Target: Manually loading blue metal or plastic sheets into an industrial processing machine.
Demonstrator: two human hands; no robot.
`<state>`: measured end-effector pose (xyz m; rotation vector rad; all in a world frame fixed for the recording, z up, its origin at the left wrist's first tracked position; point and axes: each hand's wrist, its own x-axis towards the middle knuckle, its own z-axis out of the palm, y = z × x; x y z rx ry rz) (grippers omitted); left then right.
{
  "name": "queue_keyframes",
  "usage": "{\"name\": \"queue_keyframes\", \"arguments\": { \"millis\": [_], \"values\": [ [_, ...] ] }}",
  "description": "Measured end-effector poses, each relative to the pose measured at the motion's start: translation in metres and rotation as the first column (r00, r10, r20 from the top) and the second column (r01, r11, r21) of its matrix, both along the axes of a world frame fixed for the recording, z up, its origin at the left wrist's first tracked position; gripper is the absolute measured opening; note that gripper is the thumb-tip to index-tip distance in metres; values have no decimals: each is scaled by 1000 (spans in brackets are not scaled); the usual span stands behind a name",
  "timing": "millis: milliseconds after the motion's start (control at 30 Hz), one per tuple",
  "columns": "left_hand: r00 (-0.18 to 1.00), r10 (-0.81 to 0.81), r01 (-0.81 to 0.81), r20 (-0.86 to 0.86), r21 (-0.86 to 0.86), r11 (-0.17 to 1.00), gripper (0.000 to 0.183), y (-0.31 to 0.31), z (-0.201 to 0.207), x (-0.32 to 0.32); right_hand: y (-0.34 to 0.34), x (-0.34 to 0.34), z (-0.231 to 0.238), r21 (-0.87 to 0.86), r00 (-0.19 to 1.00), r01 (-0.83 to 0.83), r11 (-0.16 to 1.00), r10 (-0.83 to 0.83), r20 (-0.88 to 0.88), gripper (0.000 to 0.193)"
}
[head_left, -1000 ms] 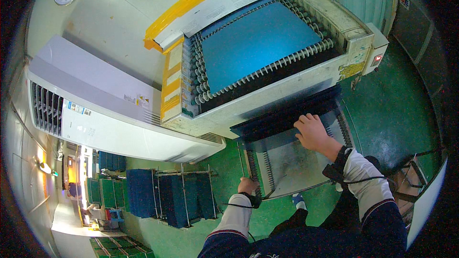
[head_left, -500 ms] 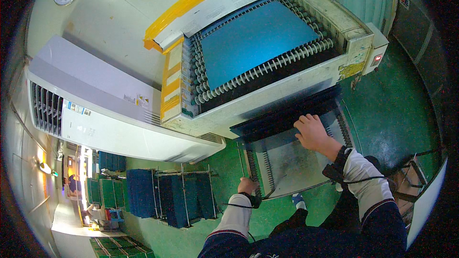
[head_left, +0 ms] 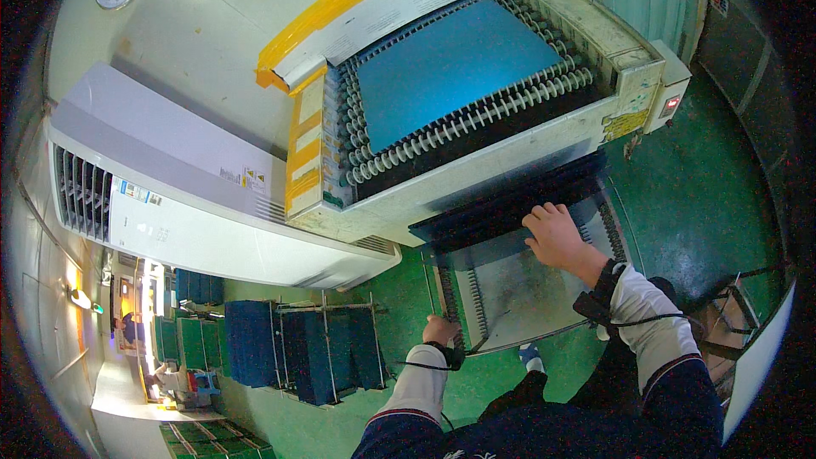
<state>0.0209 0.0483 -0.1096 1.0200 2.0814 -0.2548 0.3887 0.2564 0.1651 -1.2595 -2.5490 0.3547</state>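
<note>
A slotted rack (head_left: 510, 302) with toothed strips along its sides stands below me, in front of the roller machine. Several dark blue panels (head_left: 476, 219) are upright at its far end. My right hand (head_left: 557, 236) is at the near side of these panels, its fingers bent and closed at a panel's edge; the exact grip is partly hidden. My left hand (head_left: 439, 330) is closed around the rack's left side, near its front corner. A flat blue sheet (head_left: 455, 68) lies on the rollers of the machine.
The roller machine (head_left: 476, 161) fills the far side, with a red-lit switch (head_left: 672, 103) at its right. A white air conditioner (head_left: 212, 204) stands left. Racks of dark panels (head_left: 327, 348) are on the green floor at left. A wooden-sided crate (head_left: 722, 323) is at right.
The blue sheet has shifted slightly away from me on the rollers, showing more of the near rollers. Both my hands stay in the same places.
</note>
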Motion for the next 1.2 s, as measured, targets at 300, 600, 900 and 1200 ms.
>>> {"name": "queue_keyframes", "arguments": {
  "millis": [300, 600, 900, 1200],
  "values": [
    [616, -771, 778, -158, -26, 627, 84, -4, 5, -4, 0, 0, -4, -7, 1000, -1, 1000, 1, -9, 31],
    [992, -123, 120, 23, 89, 989, 81, -15, -41, -18, 5, -1, -28, -31, 997, -22, 999, 24, 68, 14],
    [973, 209, -217, 93, 94, 972, 79, -7, -7, -4, 13, -1, 3, 92, 992, -41, 995, 51, -112, 11],
    [997, 69, -71, 44, 36, 997, 79, -4, 11, 3, 16, 48, 102, 429, 873, 187, 884, 51, -485, 6]
  ]
}}
